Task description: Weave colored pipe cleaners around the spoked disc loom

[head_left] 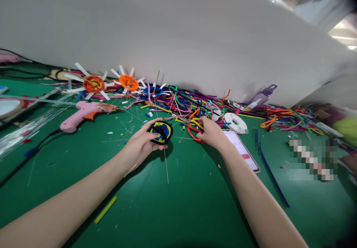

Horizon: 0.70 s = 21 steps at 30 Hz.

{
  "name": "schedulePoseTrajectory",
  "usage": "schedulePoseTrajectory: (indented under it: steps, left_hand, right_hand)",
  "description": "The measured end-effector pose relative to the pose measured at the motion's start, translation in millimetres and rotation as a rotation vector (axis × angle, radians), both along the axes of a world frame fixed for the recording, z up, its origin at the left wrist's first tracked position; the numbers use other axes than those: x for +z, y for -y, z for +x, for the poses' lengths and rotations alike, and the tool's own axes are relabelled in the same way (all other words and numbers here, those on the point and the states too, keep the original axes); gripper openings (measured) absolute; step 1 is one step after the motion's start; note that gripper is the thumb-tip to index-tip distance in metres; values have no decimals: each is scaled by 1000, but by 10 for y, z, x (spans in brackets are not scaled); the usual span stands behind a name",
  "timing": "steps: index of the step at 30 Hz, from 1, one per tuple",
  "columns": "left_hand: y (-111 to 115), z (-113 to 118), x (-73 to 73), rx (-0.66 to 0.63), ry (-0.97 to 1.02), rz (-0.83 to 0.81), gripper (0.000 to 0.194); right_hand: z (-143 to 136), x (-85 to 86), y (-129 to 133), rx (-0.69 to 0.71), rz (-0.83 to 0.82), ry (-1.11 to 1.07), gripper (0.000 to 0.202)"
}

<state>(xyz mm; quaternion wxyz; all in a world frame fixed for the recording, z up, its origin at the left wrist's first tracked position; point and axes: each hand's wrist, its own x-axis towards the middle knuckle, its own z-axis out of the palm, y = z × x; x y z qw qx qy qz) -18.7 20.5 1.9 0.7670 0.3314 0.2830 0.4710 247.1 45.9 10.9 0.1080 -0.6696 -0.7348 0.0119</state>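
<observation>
Between the thumb and fingers of my left hand (pixel 143 142) is a round woven disc (pixel 162 132), blue and yellow with a black rim and a black band across it. Thin pale spokes stick out around the disc. My right hand (pixel 208 130) is closed at the handles of red and yellow pliers (pixel 195 129), whose metal jaws point left toward the disc. The two hands are apart. Just right of my right hand lies a phone (pixel 244 151) with a lit screen.
A pink glue gun (pixel 83 115) with a black cord lies left. Orange woven wheels (pixel 128 82) with white strips stand behind. Colourful pipe cleaners (pixel 178 99) line the wall. A white spool (pixel 235 123), purple bottle (pixel 260 98), blue stem (pixel 275 179) and yellow stick (pixel 106 210) are around.
</observation>
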Motion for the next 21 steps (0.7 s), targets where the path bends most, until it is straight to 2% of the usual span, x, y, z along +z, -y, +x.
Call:
schedulePoseTrajectory:
  steps: [4,6,10,13,17,21]
  left_hand:
    - [-2,-30,43,19,29,-32,47]
    - [-12,-51,60,35,64,-49,47]
    - [-45,-95,56,106,131,-105,38]
    - [-67,-119,34,153,166,-155,29]
    - [-81,-121,22,171,189,-185,24]
    - [-98,-96,20,205,175,-201,21]
  right_hand:
    - [-110,172,71,-45,65,49,46]
    - [-181,284,157,-65,152,114,47]
    - [-295,414,341,-158,185,153,46]
    - [-322,382,428,-212,190,151,42]
    - [-306,244,479,-260,219,35,39]
    - [-293,43,489,-192,282,-118,38]
